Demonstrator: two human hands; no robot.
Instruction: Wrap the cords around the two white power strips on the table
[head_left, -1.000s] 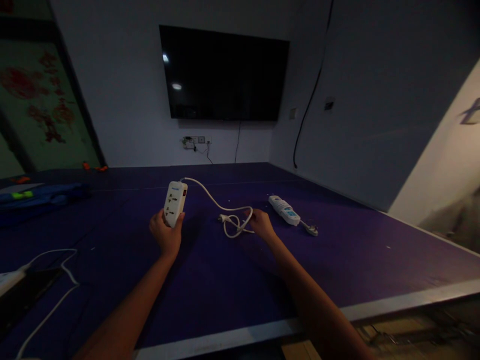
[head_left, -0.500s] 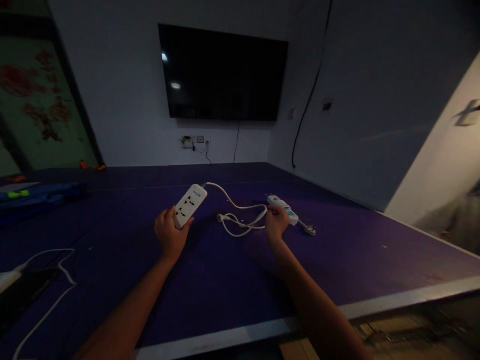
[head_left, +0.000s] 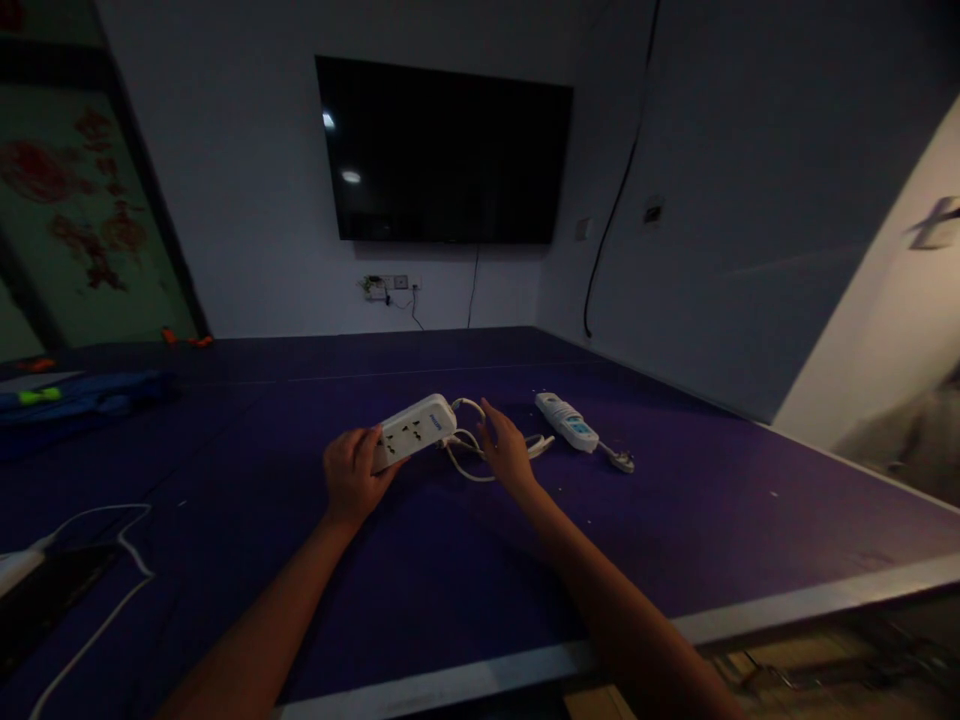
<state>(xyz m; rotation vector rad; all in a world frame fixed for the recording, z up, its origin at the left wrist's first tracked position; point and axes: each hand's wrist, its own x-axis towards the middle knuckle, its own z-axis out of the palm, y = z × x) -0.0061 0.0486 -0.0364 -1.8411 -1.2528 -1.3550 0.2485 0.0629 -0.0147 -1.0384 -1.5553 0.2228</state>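
My left hand (head_left: 357, 474) is closed around the near end of a white power strip (head_left: 416, 432), which is held tilted above the purple tabletop, its sockets facing me. From the strip's far end a white cord (head_left: 469, 403) curves over to my right hand (head_left: 504, 447). The fingers of that hand are closed on the cord close to the strip. More of the cord lies in loose loops on the table behind and beside the hand. To the right rests a second power strip (head_left: 576, 428), its own cord wrapped round it and its plug (head_left: 622, 460) sticking out.
The purple table (head_left: 450, 580) has a pale front edge. At the left lie a white cable (head_left: 124, 592), a dark flat object (head_left: 64, 590) and blue cloth (head_left: 112, 392). A television (head_left: 450, 150) hangs on the back wall; a black cable (head_left: 616, 200) runs down the right wall.
My right hand has slid left along the cord towards the held strip. The strip has turned flatter and moved right in my left hand. The second strip stays put.
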